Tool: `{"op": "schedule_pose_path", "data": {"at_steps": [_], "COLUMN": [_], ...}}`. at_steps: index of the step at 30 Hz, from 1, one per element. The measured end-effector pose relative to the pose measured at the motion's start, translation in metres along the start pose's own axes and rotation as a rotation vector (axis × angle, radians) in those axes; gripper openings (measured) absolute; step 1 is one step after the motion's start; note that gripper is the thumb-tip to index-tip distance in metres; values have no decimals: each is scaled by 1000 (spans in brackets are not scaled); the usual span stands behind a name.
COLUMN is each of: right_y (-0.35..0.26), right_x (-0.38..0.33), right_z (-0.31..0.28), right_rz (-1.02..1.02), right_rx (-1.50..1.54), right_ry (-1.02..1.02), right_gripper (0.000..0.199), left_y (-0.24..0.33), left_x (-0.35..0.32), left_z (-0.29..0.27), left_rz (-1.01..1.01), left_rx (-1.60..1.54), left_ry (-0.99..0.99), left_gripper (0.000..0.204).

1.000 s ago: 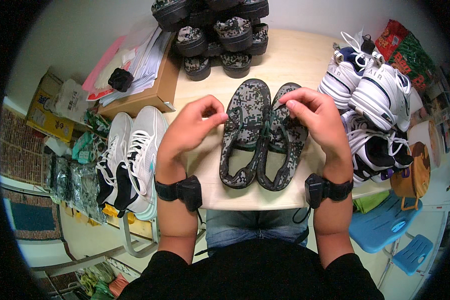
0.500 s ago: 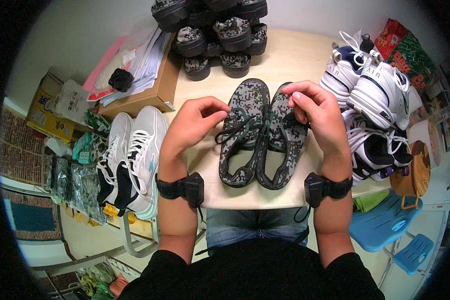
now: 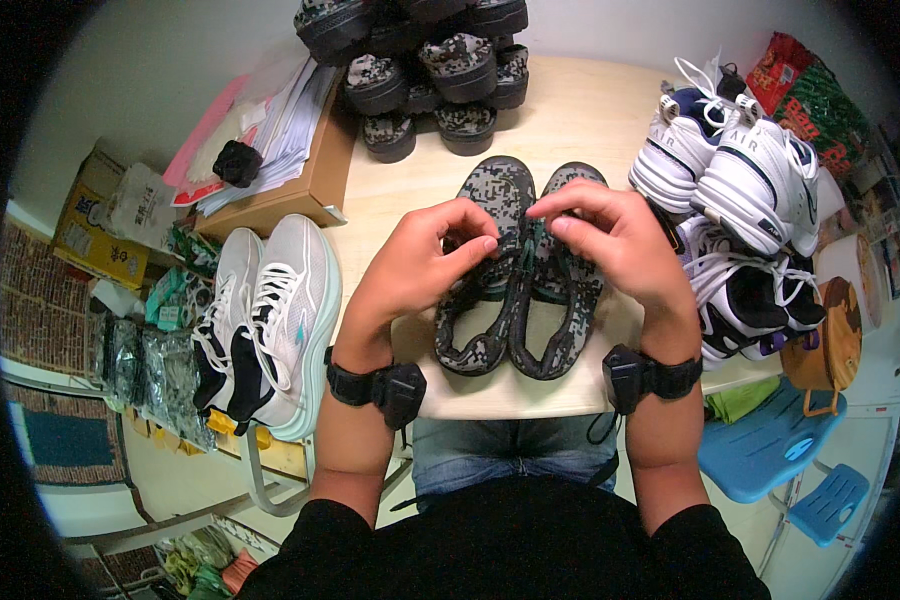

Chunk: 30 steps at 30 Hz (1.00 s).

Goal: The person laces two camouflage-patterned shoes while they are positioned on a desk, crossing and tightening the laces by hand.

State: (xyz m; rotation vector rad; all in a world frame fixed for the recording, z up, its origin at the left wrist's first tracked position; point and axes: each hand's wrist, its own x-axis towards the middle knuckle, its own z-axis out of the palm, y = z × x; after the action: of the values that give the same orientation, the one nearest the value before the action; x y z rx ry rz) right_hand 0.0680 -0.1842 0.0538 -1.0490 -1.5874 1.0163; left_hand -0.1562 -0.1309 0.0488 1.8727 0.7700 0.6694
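A pair of grey camouflage shoes (image 3: 500, 330) lies side by side on the pale wooden table (image 3: 590, 120), toes pointing away from me. My left hand (image 3: 420, 265) rests on the left shoe, thumb and fingers pinched on its dark lace. My right hand (image 3: 610, 240) sits over the right shoe and pinches a lace between thumb and forefinger near the gap between the two shoes. Both wrists wear black bands.
A pile of camouflage shoes (image 3: 420, 60) stands at the table's far edge. White sneakers (image 3: 740, 180) are heaped at the right. A pale sneaker pair (image 3: 270, 320) lies left, beside a cardboard box (image 3: 290, 190) with papers. Blue stools (image 3: 780, 460) stand lower right.
Both hands have drawn closer together over the middle of the shoe pair, fingers pinching the laces more tightly. The shoes stay where they were.
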Motion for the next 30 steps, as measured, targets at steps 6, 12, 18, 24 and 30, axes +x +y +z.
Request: {"op": "schedule_pose_path", "data": {"at_steps": [6, 12, 18, 24, 30], "right_y": [-4, -6, -2, -8, -5], "right_x": [-1, -1, -1, -1, -1], "right_z": [10, 7, 5, 5, 8], "right_rz": [-16, 20, 46, 117, 54], "right_rx": [-267, -269, -192, 13, 243], "right_ry": [-130, -146, -92, -51, 31], "right_gripper": [21, 22, 18, 26, 25], "left_y": [5, 2, 12, 12, 7], "left_x": [-1, 1, -1, 0, 2], "left_z": [7, 8, 10, 10, 18], "left_rz": [-58, 6, -89, -111, 67], "left_rx": [59, 101, 28, 50, -496], "left_ry": [-31, -57, 11, 0, 133], "left_gripper": [10, 12, 11, 10, 19]}}
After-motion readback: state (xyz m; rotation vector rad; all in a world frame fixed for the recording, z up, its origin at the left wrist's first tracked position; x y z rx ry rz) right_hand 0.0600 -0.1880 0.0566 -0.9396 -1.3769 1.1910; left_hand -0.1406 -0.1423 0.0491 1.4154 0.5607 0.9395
